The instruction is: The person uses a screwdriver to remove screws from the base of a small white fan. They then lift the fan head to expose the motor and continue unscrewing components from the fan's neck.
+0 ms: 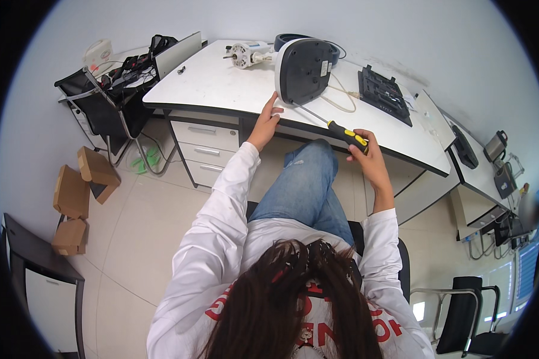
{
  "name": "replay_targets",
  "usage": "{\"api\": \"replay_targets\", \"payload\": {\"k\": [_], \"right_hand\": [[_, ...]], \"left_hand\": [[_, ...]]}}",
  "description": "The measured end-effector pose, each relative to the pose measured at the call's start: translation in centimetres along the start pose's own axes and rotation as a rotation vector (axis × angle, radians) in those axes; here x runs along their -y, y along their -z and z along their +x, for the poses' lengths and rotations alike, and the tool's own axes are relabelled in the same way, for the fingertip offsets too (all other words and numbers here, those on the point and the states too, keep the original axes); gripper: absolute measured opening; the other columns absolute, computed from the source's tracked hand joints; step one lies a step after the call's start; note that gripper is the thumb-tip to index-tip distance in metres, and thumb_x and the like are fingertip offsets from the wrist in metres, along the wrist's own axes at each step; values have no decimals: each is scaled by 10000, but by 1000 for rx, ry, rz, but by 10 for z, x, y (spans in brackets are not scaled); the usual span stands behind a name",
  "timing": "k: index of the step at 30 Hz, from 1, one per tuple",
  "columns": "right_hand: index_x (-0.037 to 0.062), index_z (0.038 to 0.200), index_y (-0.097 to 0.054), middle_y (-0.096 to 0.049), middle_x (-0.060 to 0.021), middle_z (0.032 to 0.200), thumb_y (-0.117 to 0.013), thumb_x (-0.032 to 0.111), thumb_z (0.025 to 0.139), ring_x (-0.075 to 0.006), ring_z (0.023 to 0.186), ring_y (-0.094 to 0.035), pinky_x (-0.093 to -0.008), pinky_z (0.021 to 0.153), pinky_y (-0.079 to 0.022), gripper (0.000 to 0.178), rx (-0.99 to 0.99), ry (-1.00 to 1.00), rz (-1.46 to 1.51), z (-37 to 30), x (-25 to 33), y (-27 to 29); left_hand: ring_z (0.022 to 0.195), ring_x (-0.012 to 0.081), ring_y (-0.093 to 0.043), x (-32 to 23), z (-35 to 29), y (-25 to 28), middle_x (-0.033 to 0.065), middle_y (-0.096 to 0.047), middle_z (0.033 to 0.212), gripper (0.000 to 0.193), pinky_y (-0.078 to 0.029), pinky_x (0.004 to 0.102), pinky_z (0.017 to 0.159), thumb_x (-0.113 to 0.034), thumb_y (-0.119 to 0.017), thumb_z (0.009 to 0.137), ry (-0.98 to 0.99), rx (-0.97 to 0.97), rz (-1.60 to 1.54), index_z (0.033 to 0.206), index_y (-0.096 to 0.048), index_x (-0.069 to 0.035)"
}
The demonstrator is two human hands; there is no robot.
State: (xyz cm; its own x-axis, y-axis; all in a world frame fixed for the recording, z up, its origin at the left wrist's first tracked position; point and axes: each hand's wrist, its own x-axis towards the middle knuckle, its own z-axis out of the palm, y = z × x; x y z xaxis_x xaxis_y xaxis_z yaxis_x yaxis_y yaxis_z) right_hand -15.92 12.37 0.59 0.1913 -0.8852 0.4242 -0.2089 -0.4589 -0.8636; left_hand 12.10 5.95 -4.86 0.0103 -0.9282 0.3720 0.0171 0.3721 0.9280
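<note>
A partly dismantled electric fan lies on its side on the white desk, its base (305,73) standing on edge with the black underside towards me and a white rim around it. Beyond the base, the bare white motor (243,55) has its shaft pointing left. My left hand (266,124) grips the base's lower left edge, index finger up along the rim and the other fingers curled. In my right hand (371,160) is a black and yellow screwdriver (345,135), fingers closed around the handle. Its shank reaches up left to the underside's lower edge; the exact tip contact is too small to tell.
Behind the base sits a dark round ring (288,39). A pale cord (348,106) loops to the right, near a black slotted panel (384,96). White drawers (205,139) stand below the desk's left. Cardboard boxes (72,191) and a black chair (99,102) are farther left.
</note>
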Motion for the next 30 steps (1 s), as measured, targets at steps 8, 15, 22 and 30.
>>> {"api": "replay_targets", "payload": {"k": [8, 15, 22, 30], "right_hand": [[-8, 1113, -452, -549, -137, 979, -540, 227, 892, -140, 693, -590, -216, 545, -469, 334, -141, -213, -166, 14, 16, -5], [19, 1155, -396, -395, -153, 1173, -543, 170, 873, -122, 769, -535, -222, 558, -448, 352, -46, -23, -51, 7, 8, -2], [11, 1147, -394, -384, -144, 1149, -558, 178, 871, -104, 674, -508, -222, 486, -443, 361, -111, -173, -176, 18, 10, 1], [-28, 1166, -396, -376, -148, 1150, -583, 99, 844, -163, 813, -574, -229, 591, -536, 393, -186, 19, 28, 11, -6, -6]], "left_hand": [[1063, 118, -452, 4, -2, 0, 57, -464, 1198, 616, -402, 274, 836, -52, -398, 877, -38, -29, 36, 1434, -200, -224], [1026, 120, -455, 3, -1, -1, 64, -478, 1159, 621, -399, 267, 837, -43, -400, 876, -53, -25, 34, 1434, -199, -225], [995, 109, -458, 5, 1, -3, 54, -479, 1130, 626, -404, 255, 825, -49, -409, 876, -79, -28, 55, 1436, -189, -220], [1028, 120, -455, 14, 5, -1, 56, -458, 1190, 634, -415, 259, 818, -43, -417, 867, -198, -39, 119, 1436, -187, -203]]}}
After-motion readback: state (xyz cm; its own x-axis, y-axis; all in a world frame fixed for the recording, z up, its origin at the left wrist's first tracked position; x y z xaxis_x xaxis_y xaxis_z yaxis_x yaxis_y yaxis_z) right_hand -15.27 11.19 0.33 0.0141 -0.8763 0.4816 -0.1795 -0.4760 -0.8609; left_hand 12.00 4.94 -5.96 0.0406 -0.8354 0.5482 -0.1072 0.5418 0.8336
